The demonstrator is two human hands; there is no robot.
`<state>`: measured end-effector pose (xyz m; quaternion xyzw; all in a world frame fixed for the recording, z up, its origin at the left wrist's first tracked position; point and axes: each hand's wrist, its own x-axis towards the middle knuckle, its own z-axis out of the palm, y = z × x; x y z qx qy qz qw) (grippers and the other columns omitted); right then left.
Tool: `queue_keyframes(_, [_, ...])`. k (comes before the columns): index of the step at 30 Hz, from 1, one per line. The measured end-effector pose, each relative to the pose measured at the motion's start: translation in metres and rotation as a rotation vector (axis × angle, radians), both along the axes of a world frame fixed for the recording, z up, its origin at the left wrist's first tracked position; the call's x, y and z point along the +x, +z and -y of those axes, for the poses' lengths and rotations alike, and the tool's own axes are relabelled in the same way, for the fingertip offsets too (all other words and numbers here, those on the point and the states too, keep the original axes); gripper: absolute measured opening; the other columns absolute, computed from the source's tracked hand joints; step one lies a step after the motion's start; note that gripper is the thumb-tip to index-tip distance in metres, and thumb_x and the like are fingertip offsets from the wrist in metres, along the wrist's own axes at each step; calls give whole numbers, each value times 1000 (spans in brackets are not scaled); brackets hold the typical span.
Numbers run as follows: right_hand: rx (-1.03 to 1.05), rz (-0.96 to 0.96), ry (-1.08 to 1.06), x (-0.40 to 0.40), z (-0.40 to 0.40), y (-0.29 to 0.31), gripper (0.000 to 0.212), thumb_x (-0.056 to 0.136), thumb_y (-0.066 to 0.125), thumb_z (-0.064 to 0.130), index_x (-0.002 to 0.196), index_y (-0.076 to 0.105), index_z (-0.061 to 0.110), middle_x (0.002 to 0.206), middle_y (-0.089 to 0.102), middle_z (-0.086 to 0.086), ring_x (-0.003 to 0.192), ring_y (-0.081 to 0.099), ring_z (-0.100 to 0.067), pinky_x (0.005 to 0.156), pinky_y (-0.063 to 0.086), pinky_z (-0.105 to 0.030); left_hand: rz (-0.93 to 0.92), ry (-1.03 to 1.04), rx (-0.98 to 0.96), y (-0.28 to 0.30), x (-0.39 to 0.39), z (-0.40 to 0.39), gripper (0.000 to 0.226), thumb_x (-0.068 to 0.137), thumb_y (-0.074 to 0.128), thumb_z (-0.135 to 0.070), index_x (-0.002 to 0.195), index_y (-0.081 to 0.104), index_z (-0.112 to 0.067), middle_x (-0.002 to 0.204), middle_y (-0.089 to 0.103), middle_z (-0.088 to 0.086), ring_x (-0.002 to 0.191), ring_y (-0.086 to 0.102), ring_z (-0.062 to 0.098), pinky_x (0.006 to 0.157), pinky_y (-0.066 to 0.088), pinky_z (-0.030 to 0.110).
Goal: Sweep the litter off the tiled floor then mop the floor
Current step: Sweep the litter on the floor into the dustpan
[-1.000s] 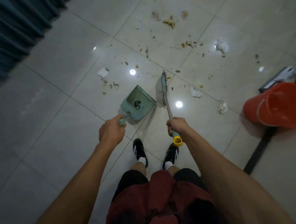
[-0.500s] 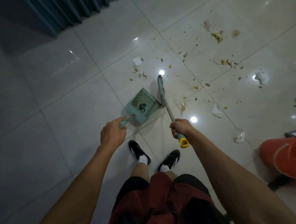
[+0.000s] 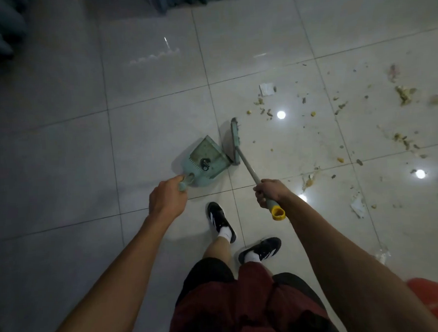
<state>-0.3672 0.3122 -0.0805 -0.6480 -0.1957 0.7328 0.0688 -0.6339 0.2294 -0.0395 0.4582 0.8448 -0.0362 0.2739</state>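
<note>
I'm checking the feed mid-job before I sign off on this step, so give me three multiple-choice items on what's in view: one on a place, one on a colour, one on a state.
1. Where does most of the litter lie relative to the dustpan?
A. To its left
B. To its right
C. Inside it

2. What colour is the cap at the end of the broom handle?
A. Yellow
B. Blue
C. White

3. What is the left hand doing?
A. Hanging free
B. Resting flat on the floor
C. Gripping the dustpan's handle

Answers:
1 B, the scraps are scattered over the tiles on the right of the view.
2 A, the cap below the right hand is yellow.
3 C, the fingers are curled round the pale green handle.
</note>
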Motion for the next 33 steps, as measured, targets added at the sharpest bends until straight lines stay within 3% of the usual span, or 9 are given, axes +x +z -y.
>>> queue_keyframes(6, [-46, -40, 75, -68, -21, -3, 7, 96, 49, -4, 100, 48, 2, 69, 46, -9, 44, 43, -11, 38, 39, -20, 26, 20, -36, -6, -58, -9, 37, 91, 54, -24, 124, 65, -37, 107, 72, 11, 92, 68, 37, 79, 59, 42])
queue_keyframes(12, [-78, -35, 119, -107, -43, -12, 10, 99, 50, 4, 108, 51, -1, 78, 56, -13, 48, 47, -10, 42, 46, -21, 47, -10, -68, -15, -97, -24, 41, 92, 58, -27, 131, 62, -39, 115, 72, 11, 99, 68, 37, 84, 57, 39])
queue_keyframes(15, [-55, 98, 288, -111, -50, -17, 21, 99, 53, 7, 117, 53, -3, 88, 62, -19, 57, 56, -17, 46, 51, -26, 56, -21, -68, -18, -102, -31, 44, 91, 58, -28, 134, 60, -40, 119, 70, 11, 102, 67, 38, 86, 56, 39])
queue_keyframes(19, [23, 448, 659, -116, -59, -24, 26, 97, 54, 8, 120, 52, -4, 98, 62, -17, 67, 68, -25, 48, 56, -30, 52, -44, -67, -19, -98, -40, 44, 91, 58, -27, 134, 59, -37, 121, 69, 11, 104, 66, 39, 86, 54, 40])
queue_keyframes(24, [437, 771, 1137, -100, -63, -21, 29, 96, 48, 15, 123, 58, 8, 107, 63, -9, 94, 67, -27, 77, 57, -38, 37, -61, -65, -17, -82, -49, 39, 92, 55, -25, 130, 61, -31, 118, 70, 13, 101, 66, 40, 85, 55, 41])
queue_keyframes(29, [532, 802, 1223, -64, -61, -29, 28, 102, 44, 19, 124, 59, 11, 105, 66, -6, 94, 68, -25, 73, 53, -36, 33, -63, -67, -14, -50, -57, 38, 90, 55, -19, 125, 64, -31, 111, 70, 16, 96, 66, 41, 80, 57, 41])
queue_keyframes(33, [503, 809, 1163, -19, -59, -40, 29, 102, 42, 18, 125, 58, 10, 104, 66, -6, 95, 68, -25, 72, 52, -35, -2, -91, -84, -10, -18, -68, 38, 88, 53, -18, 120, 65, -33, 107, 70, 14, 91, 67, 39, 78, 58, 41])
